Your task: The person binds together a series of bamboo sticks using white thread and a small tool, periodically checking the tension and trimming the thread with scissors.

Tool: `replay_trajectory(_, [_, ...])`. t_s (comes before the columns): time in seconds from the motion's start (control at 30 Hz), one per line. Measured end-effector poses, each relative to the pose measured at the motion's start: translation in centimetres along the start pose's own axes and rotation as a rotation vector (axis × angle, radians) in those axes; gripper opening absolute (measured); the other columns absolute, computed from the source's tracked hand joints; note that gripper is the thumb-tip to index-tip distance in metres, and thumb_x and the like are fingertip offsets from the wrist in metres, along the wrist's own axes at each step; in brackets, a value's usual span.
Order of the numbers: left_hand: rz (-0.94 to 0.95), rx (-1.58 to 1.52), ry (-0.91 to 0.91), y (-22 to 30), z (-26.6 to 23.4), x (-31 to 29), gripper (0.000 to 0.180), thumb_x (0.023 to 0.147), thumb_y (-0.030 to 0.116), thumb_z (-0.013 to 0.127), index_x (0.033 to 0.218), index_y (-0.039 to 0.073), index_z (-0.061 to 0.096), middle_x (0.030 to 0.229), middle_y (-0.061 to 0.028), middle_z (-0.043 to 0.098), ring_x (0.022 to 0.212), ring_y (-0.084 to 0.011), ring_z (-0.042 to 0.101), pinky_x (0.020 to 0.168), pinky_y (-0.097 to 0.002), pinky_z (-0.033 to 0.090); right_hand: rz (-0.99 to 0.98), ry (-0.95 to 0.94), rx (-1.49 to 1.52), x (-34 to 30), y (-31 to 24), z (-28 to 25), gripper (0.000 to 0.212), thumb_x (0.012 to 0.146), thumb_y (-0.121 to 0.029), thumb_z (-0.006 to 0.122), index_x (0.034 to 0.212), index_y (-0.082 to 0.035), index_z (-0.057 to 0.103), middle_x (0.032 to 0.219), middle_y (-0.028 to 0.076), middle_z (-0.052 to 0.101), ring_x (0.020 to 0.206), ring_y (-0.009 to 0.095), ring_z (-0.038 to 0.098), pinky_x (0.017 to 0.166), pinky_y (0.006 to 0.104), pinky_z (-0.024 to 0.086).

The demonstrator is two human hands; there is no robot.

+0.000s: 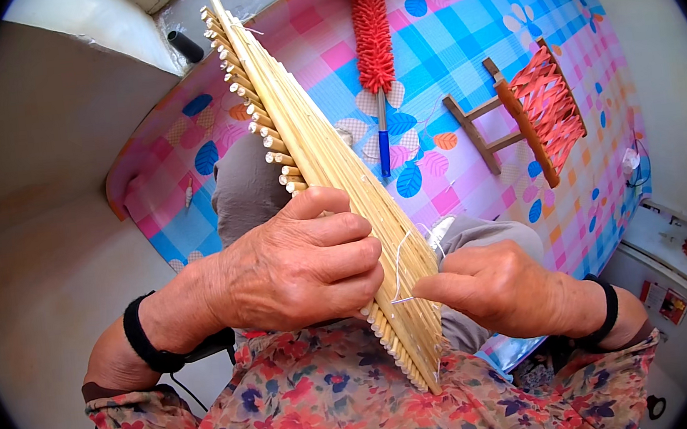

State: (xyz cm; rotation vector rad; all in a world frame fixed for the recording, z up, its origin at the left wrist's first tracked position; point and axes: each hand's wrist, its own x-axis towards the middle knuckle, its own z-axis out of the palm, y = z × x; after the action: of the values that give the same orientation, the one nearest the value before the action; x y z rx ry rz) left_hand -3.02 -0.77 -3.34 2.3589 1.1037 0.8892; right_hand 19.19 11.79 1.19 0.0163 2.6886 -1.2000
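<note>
A flat panel of pale, dry plant stalks (323, 162) slants across my lap, its far end pointing up and left. A second layer of stalks crosses beneath, and their cut ends show along the left edge. My left hand (302, 261) is closed around the panel's left edge near its middle, fingers curled over the top. To the right of it, my right hand (493, 287) pinches a thin, needle-like sliver (403, 299) against the stalks. White thread (399, 260) loops loosely from there over the panel. The fingertips below the panel are hidden.
A patterned pink and blue floor covering (476, 200) spreads ahead. On it lie a red fluffy duster (372, 35) with a blue handle and a tipped wooden stool (522, 116) with a woven red seat. A dark cylinder (185, 46) stands by the wall at far left.
</note>
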Motion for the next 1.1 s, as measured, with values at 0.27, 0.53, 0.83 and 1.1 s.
replay_trajectory(0.27, [0.023,-0.016,-0.012,-0.6,-0.1,0.2,0.018,0.074,0.018,0.066,0.084,0.005,0.059,0.088,-0.0054,0.056,0.084,-0.0195,0.058,0.083,-0.0374,0.041,0.047,0.041,0.011,1.2,-1.4,1.8,0.022,0.071,-0.002,0.058,0.092,-0.003,0.051,0.068,0.01,0.051,0.063,0.027,0.06,0.053,0.0372,0.048])
replay_trajectory(0.53, [0.144,-0.17,0.011,-4.1,1.2,7.3,0.019,0.071,0.022,0.068,0.073,0.007,0.056,0.074,-0.0045,0.048,0.078,-0.0227,0.051,0.08,-0.0366,0.039,0.259,0.19,0.062,-2.2,0.8,-1.2,0.004,0.085,-0.005,0.061,0.089,-0.003,0.06,0.07,0.01,0.059,0.058,0.024,0.059,0.054,0.0329,0.047])
replay_trajectory(0.83, [0.127,-0.208,-0.193,-6.2,3.1,14.9,0.032,0.07,0.033,0.072,0.081,0.004,0.067,0.08,-0.0088,0.064,0.083,-0.026,0.06,0.085,-0.0384,0.04,0.571,0.479,0.401,-7.2,4.4,-0.5,0.006,0.092,-0.006,0.055,0.093,-0.002,0.06,0.064,-0.002,0.046,0.053,0.005,0.043,0.048,0.0213,0.036])
replay_trajectory(1.1, [0.159,-0.374,-0.081,-7.7,4.3,15.2,0.029,0.072,0.031,0.071,0.074,0.003,0.067,0.077,-0.0087,0.063,0.084,-0.0258,0.059,0.092,-0.0379,0.038,0.586,0.466,0.402,-7.3,4.8,-1.1,0.006,0.093,-0.006,0.054,0.091,-0.002,0.058,0.063,-0.003,0.046,0.053,0.005,0.043,0.048,0.0212,0.036])
